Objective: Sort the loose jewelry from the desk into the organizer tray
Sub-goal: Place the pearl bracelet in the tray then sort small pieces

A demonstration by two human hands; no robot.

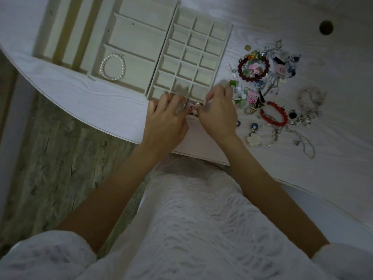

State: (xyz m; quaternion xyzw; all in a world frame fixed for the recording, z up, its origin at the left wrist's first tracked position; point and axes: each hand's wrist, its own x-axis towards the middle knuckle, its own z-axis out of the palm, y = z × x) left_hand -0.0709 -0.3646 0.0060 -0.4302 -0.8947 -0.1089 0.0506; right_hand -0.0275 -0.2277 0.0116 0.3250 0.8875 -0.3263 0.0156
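Both hands, left hand point(167, 116) and right hand point(217, 112), pinching 1 small pink piece point(192, 108) at tray point(228, 37) edge. Probably light, delicate; best held by its body.

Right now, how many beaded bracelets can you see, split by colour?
White pearl bracelet, in the organizer tray: 1
Dark red bracelet, loose on the desk: 1
Bright red bracelet, loose on the desk: 1
Total: 3
The tangled pile may hide others.
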